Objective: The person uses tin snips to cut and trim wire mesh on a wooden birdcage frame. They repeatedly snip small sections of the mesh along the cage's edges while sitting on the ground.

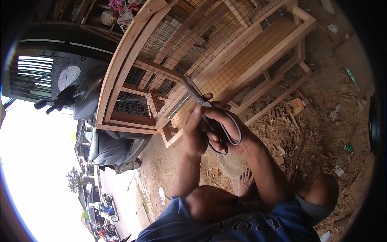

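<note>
A pair of metal scissors (193,91) with big wire-like handle loops is held up between my hands, blades slightly apart and pointing up and left. My left hand (194,128) pinches it near the pivot, the thumb pressed against the metal. Around the handle loops curl the fingers of my right hand (230,123), partly hidden behind the loops and the other hand. Just beyond the blade tips stands a wooden cage (249,36) with wire mesh panels; whether the tips touch the mesh I cannot tell.
Wood chips and scraps (274,133) litter the dirt floor to the right. A dark motor scooter (121,147) stands left of the cage. My bare foot (246,181) rests below my hands. Farther left, parked motorbikes (107,201) line a paved road.
</note>
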Demonstrator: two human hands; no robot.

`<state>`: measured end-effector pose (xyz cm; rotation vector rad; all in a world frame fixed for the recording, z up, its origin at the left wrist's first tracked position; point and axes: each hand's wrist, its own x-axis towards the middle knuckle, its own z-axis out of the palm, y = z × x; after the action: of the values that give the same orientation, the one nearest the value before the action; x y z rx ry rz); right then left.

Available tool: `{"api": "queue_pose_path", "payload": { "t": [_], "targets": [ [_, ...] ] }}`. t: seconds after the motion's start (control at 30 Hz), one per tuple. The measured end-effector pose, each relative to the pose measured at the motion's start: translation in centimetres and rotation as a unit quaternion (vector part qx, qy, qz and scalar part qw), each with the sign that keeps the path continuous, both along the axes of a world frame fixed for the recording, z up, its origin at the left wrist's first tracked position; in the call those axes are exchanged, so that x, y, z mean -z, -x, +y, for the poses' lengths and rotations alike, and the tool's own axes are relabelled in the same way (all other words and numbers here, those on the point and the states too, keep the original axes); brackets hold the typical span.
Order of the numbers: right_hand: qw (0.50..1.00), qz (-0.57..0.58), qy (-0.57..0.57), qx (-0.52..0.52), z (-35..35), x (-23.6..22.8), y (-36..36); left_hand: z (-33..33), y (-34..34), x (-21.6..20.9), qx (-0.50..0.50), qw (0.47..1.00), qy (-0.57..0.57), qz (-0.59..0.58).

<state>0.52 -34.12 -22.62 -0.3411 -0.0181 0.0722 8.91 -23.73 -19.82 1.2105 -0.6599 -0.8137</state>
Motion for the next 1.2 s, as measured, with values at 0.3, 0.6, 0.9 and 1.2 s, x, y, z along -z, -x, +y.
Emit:
{"api": "queue_pose_path", "payload": {
  "t": [0.3,0.6,0.9,1.2],
  "targets": [
    [0.988,-0.081,-0.123,0.038,-0.3,0.4,-0.8,-1.4,0.1,-0.6,-0.064,0.995,-0.066,-0.028],
    [0.992,-0.088,-0.065,0.063,0.2,1.2,-1.1,-1.5,1.1,-0.5,-0.082,0.994,0.000,0.079],
    [0.997,-0.055,-0.033,0.046,-0.2,0.7,0.1,-1.5,1.4,0.3,-0.076,0.994,0.031,0.071],
    [0.849,0.046,0.527,-0.023,-3.0,-1.9,3.7,1.0,3.0,-0.9,-0.072,0.993,-0.041,-0.081]
  ]
}}
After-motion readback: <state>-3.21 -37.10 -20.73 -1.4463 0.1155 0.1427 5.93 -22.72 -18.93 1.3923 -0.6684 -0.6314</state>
